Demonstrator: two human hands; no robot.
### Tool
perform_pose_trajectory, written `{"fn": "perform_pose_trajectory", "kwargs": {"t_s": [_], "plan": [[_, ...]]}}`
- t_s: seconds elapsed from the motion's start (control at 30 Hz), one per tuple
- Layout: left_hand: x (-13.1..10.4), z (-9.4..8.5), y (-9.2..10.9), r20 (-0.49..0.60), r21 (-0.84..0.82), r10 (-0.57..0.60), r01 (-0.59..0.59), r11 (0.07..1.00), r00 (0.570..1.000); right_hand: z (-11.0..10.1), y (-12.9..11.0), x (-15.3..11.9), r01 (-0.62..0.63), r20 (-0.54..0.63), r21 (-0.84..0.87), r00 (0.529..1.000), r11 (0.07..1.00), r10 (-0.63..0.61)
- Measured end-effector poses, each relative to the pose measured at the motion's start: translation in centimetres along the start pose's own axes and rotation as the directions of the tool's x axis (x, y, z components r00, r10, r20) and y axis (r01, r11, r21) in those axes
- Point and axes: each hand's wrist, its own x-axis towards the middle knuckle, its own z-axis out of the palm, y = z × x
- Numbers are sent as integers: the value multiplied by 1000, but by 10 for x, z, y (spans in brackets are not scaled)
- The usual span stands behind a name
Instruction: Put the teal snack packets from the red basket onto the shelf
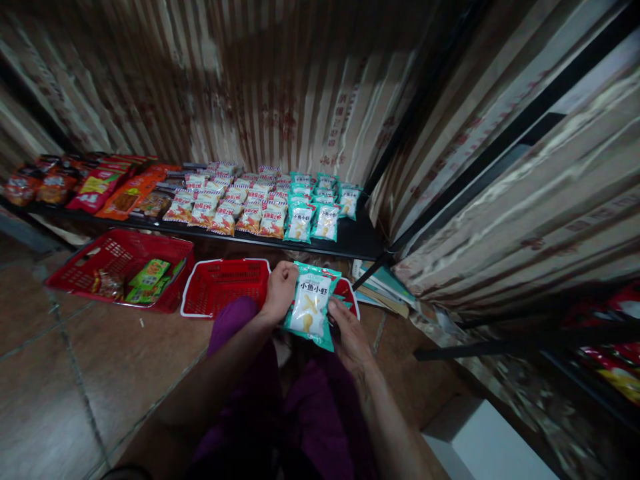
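Note:
Between my hands is a green-and-white snack bag (311, 303), its printed front turned up toward me. My left hand (281, 290) is closed at the bag's upper left edge, fingers curled. At the lower right edge, my right hand (347, 328) grips the bag with the thumb on its front; the other fingers are hidden beneath. Beyond the hands, matching green snack bags (300, 221) stand in rows on the right part of a black low shelf (357, 237). Partly behind the held bag, a red basket (345, 290) shows more green packaging.
Orange-and-white snack bags (225, 217) and other packets (103, 185) line the shelf leftward. A red basket with a white rim (225, 267) and a red basket holding packets (173, 293) sit on the tiled floor. A white box (495, 443) lies lower right, near a black shelf post (405, 233).

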Motion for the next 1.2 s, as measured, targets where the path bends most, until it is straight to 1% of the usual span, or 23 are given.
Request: {"fn": "perform_pose_trajectory", "kwargs": {"t_s": [0.07,0.17,0.3,0.43,0.53,0.63,0.7,0.77,0.87,0.93,1.0,1.13,1.2], "plan": [[-4,-1,2,8,28,27,-28,999,1000,1,-6,2,54,18,-16,998,998,-54],[-10,-4,7,36,70,85,-87,994,996,5,-18,7,93,-28,-35,995,995,-94],[-15,-6,13,59,98,137,-142,985,989,15,-28,11,68,-105,-12,992,998,-69],[-16,-8,15,48,58,128,-131,990,991,25,-30,12,60,-177,80,983,995,-45],[-19,-10,15,94,-17,68,-67,998,993,30,-33,13,83,-228,134,972,987,-51],[-26,-15,14,179,-98,-46,64,993,983,30,-37,19,128,-285,118,954,985,-90],[-34,-18,14,243,-137,-133,170,976,961,27,-39,26,144,-317,92,942,985,-108],[-44,-21,13,320,-169,-206,270,948,925,23,-39,35,148,-324,81,939,986,-115],[-58,-23,14,418,-229,-265,382,895,869,17,-39,46,151,-314,86,942,985,-117],[-64,-24,16,454,-266,-267,416,870,850,16,-39,51,152,-318,87,941,985,-117],[-68,-23,17,468,-292,-256,421,859,846,17,-39,54,149,-320,79,940,986,-116],[-70,-22,17,446,-328,-220,387,862,868,19,-40,56,130,-314,66,944,989,-103],[-71,-21,18,446,-331,-204,373,867,871,19,-40,57,126,-325,66,941,990,-98]]}}
